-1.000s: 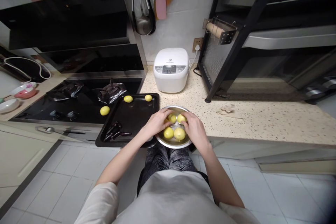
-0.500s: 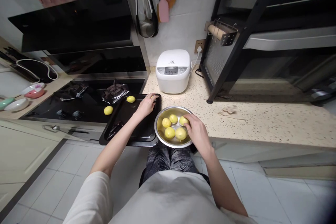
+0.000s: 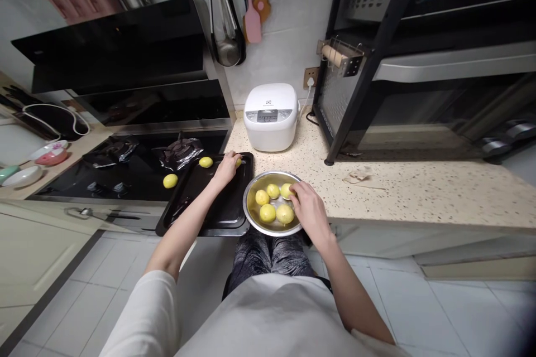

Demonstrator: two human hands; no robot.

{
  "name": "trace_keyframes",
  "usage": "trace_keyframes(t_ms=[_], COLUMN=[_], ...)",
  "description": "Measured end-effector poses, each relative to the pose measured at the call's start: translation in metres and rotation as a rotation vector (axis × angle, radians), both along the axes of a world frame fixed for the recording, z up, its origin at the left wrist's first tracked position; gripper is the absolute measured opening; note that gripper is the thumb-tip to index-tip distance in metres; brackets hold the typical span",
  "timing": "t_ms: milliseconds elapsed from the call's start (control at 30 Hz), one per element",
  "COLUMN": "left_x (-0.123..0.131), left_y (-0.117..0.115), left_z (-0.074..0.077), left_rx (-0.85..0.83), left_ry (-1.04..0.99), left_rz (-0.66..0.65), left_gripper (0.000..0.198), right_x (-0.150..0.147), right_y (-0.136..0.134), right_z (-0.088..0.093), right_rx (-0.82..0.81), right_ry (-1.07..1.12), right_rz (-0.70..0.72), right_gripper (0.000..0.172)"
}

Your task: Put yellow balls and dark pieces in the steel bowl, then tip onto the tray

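— Nearest item, and change since the last look?

— My right hand (image 3: 309, 211), at the near rim of the steel bowl (image 3: 251, 217). Fingers curled loosely onto one yellow potato (image 3: 286, 190) at the bowl's far side; half a second back it lay in much the same place. Four more potatoes (image 3: 267, 212) lie in the bowl, touching one another. The bowl sits at the front edge of the desk (image 3: 397, 192), above my knees.

— Left hand?

— My left hand (image 3: 227, 166) reaches across the black baking tray (image 3: 221, 209) to its far right corner, fingers closed over a small potato (image 3: 238, 162), only a sliver showing. A second ago this hand was in the bowl; half a second ago it was already at that corner.

— Tray contents?

— One potato on the tray (image 3: 205, 162) at the far edge, another potato (image 3: 170, 181) just off its left rim on the black hob (image 3: 104, 178). Some dark pieces at the tray's near left corner, too small to identify. The tray touches the bowl and overhangs the front edge.

— Beyond?

— White rice cooker (image 3: 271, 116) against the wall, plugged in. Black rack (image 3: 368, 67) to the right, holding an oven. Range hood (image 3: 117, 39) above the hob, utensils (image 3: 234, 17) hanging beside it.

— Open room?

— Speckled desk right of the bowl, bare save a paper scrap (image 3: 358, 177). Tiled floor (image 3: 439, 301) below.
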State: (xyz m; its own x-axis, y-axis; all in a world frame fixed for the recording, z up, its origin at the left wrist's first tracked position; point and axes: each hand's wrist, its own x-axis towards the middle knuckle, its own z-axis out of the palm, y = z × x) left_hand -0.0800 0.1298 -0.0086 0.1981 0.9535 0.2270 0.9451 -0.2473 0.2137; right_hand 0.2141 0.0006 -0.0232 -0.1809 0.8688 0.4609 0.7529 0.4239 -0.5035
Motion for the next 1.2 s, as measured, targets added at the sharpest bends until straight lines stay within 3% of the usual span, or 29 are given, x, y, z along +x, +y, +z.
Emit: trace_keyframes(t_ms=[133, 333, 500, 733, 1033, 1200], left_x=[0.009, 0.055, 0.086, 0.09, 0.092, 0.091], left_y=[-0.017, -0.083, -0.123, -0.126, -0.136, -0.144], left_z=[0.014, 0.038, 0.033, 0.01, 0.012, 0.012], left_rx=[0.072, 0.124, -0.055, -0.079, -0.087, -0.056], left_ry=[-0.093, -0.344, -0.372, -0.315, -0.27, -0.24], left_rz=[-0.036, -0.342, -0.494, -0.489, -0.389, -0.389], left_gripper=[0.03, 0.027, 0.028, 0.032, 0.043, 0.029], right_x=[0.002, 0.004, 0.004, 0.005, 0.006, 0.008], right_y=[-0.011, -0.021, -0.022, -0.023, -0.02, -0.02], right_z=[0.001, 0.005, 0.008, 0.006, 0.001, 0.002], right_rx=[-0.041, -0.087, -0.115, -0.121, -0.128, -0.16], right_ry=[-0.015, -0.005, -0.008, 0.028, 0.069, 0.072], right_rz=[0.022, 0.032, 0.028, 0.03, 0.024, 0.025], right_gripper=[0.024, 0.028, 0.031, 0.032, 0.033, 0.037])
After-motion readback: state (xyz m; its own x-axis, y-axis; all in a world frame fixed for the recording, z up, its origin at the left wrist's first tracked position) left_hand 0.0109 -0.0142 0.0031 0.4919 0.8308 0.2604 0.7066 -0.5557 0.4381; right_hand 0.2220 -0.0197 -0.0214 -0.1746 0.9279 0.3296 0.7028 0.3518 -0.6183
